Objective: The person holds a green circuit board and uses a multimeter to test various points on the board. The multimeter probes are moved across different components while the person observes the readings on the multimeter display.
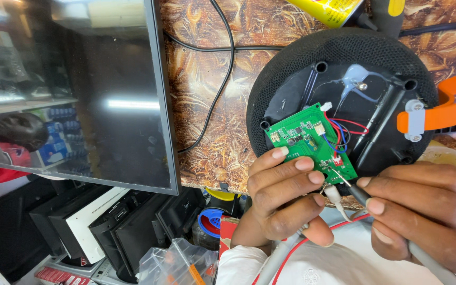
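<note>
Left hand pinching the near edge of a green circuit board, fingers curled over its lower corner. Right hand closed around a grey probe, metal tip touching the board's lower right end. Board tilted, long axis running from upper left down to lower right, lifted off the open round black speaker and tethered to it by red, blue and black wires. Little free room: speaker rim close behind, orange handle at right, yellow can above. Brown patterned surface beneath, black cable crossing it, dark flat screen at left, stacked monitors below.
</note>
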